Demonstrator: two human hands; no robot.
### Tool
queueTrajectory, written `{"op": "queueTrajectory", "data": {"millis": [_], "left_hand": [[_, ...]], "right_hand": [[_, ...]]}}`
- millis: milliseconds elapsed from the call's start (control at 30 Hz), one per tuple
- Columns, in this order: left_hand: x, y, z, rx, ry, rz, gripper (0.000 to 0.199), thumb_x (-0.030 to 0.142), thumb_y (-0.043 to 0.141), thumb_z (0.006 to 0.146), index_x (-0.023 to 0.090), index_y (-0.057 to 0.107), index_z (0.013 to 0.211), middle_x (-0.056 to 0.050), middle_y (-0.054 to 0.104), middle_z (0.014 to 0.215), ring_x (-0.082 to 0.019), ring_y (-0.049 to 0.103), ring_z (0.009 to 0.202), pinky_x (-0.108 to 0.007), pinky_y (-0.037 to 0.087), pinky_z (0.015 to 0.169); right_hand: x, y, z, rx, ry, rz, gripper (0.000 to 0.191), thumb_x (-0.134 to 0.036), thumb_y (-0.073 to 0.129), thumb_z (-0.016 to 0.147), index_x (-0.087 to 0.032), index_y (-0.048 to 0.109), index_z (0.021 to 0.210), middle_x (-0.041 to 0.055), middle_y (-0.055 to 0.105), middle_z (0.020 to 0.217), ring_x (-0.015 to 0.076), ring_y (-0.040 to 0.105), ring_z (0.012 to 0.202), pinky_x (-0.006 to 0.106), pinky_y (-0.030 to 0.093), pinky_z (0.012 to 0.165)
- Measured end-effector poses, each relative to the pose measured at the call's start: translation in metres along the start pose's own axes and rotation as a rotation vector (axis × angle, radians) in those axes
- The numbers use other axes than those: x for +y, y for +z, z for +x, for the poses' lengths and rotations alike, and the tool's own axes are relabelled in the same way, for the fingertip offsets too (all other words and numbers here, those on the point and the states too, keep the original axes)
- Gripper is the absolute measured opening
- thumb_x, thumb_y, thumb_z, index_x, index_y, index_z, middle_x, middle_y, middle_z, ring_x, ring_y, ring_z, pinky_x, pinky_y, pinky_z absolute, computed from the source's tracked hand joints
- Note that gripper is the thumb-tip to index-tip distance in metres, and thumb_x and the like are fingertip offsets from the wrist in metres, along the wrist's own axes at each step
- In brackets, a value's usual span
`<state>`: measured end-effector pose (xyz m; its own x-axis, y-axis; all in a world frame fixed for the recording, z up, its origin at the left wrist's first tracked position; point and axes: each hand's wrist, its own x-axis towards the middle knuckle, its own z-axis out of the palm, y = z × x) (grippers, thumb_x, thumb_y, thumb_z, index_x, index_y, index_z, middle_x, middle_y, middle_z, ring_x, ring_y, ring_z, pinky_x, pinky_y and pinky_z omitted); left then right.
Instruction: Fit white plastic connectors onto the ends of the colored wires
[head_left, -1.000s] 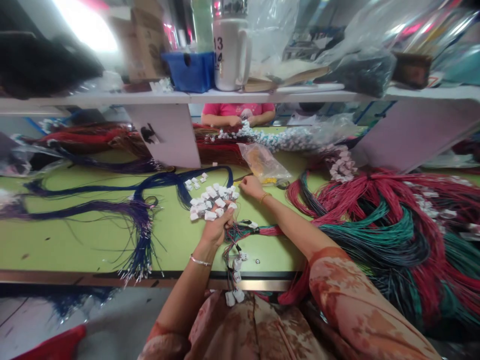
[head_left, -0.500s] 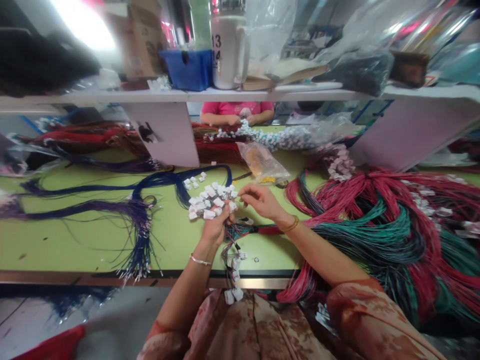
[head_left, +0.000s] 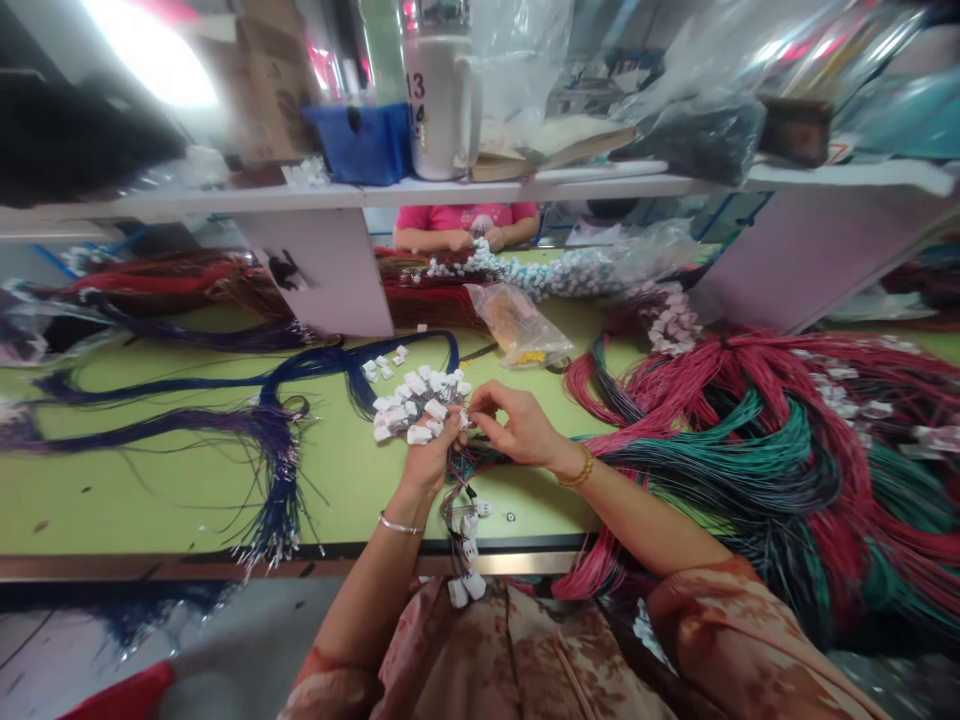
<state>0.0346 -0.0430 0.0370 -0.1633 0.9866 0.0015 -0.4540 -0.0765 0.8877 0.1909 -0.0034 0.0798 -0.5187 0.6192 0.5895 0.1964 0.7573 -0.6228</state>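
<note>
My left hand (head_left: pixel 433 455) is closed around a bundle of thin wires tipped with white plastic connectors (head_left: pixel 411 405), which fan out above and left of the thumb. Close against the bundle's right side, my right hand (head_left: pixel 517 425) has thumb and forefinger pinched together; the fingertips meet at a connector's edge, and what lies between them is too small to make out. Below my left wrist, a few more white connectors (head_left: pixel 470 540) dangle on wires over the table's front edge. The red, green and black wires (head_left: pixel 675 455) run off to the right.
Dark blue wires (head_left: pixel 277 480) with bare tips lie on the green table (head_left: pixel 150 500) at left. Loose white connectors (head_left: pixel 385 365) and a clear bag with yellow pieces (head_left: pixel 521 330) sit farther back. Overhead, a shelf (head_left: pixel 300 198) carries a blue bin (head_left: pixel 360 145) and a mug (head_left: pixel 442 110). Someone sits opposite.
My right hand has moved down and left to the connectors, and its fingertips have come together there. My left hand keeps its hold on the bundle. The view has shifted slightly.
</note>
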Motion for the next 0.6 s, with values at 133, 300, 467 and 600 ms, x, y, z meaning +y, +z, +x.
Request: {"op": "queueTrajectory", "data": {"millis": [133,300,467,600], "left_hand": [[-0.003,-0.001,0.0,0.02,0.03,0.065,0.044,0.047,0.088,0.062,0.014,0.07,0.086,0.003,0.06,0.056,-0.008,0.051,0.05,-0.022,0.041,0.051],[-0.012,-0.002,0.001,0.074,0.041,0.092,0.041,0.05,0.084,0.068,0.013,0.069,0.081,0.003,0.059,0.056,-0.009,0.05,0.05,-0.023,0.039,0.05],[-0.018,-0.001,0.003,0.155,0.065,0.066,0.044,0.052,0.084,0.066,0.014,0.068,0.082,0.003,0.058,0.055,-0.009,0.05,0.049,-0.023,0.041,0.049],[-0.019,0.001,0.003,0.276,0.084,-0.025,0.043,0.047,0.089,0.059,0.014,0.069,0.08,0.0,0.067,0.07,-0.01,0.058,0.059,-0.023,0.049,0.06]], "right_hand": [[0.0,0.001,-0.002,-0.026,-0.056,-0.14,0.01,-0.01,0.05,0.087,-0.019,0.053,0.09,0.002,0.061,0.077,0.0138,0.054,0.067,0.025,0.042,0.064],[0.004,0.006,-0.003,-0.077,-0.117,-0.279,0.011,-0.009,0.046,0.089,-0.02,0.049,0.088,0.0045,0.06,0.076,0.0167,0.053,0.067,0.027,0.041,0.064],[0.0,0.011,-0.003,-0.059,-0.064,-0.267,0.013,-0.009,0.047,0.091,-0.018,0.05,0.099,0.0048,0.065,0.079,0.0166,0.06,0.067,0.026,0.045,0.063],[-0.004,0.026,-0.011,0.029,-0.069,-0.253,0.027,-0.01,0.046,0.093,-0.017,0.048,0.119,0.0086,0.07,0.095,0.0183,0.067,0.079,0.029,0.053,0.071]]}}
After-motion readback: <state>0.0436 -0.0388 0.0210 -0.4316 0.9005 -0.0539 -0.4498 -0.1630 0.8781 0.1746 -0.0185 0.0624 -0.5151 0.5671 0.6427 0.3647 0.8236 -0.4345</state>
